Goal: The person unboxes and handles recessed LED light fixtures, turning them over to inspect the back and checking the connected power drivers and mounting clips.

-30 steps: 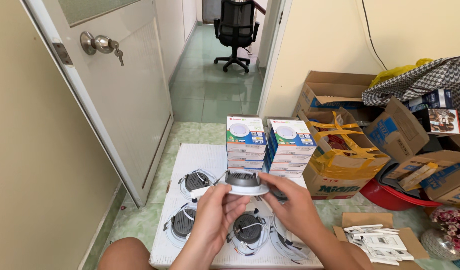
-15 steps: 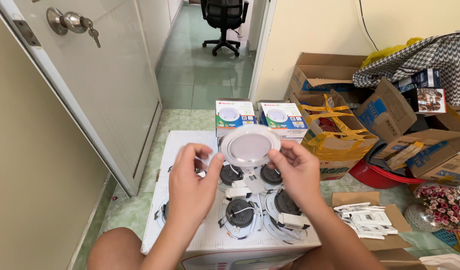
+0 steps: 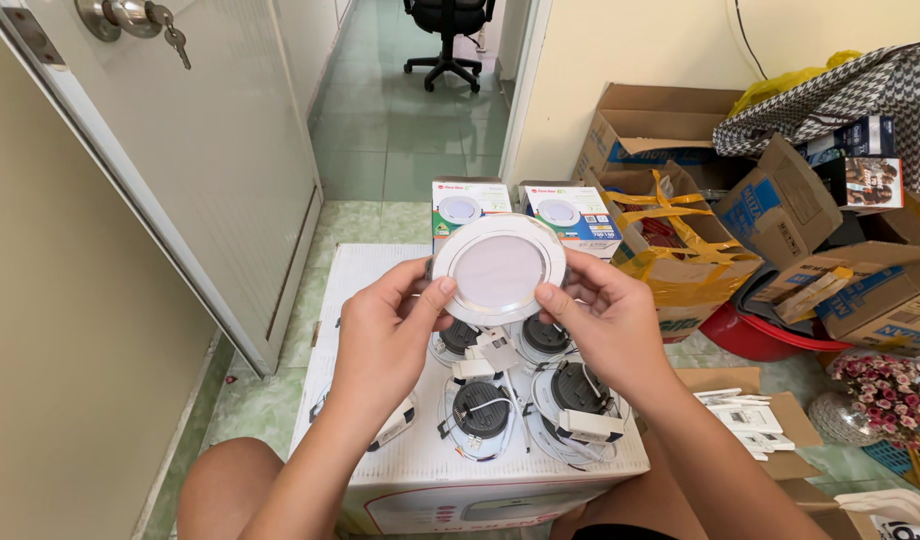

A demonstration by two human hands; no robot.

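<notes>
Head view: the left hand (image 3: 385, 335) and right hand (image 3: 605, 320) are clamped on the rim of a round lamp (image 3: 498, 270), held face up above a white box (image 3: 380, 275). The lamp has a frosted matte disc inside a smooth, glossy white ring. On the ribbed box top lie more lamps (image 3: 480, 410), backs up, dark finned cores with white wires. Behind stand two small cartons (image 3: 570, 212), white and green with a round lamp picture. Brown cardboard boxes (image 3: 670, 125) crowd the right.
</notes>
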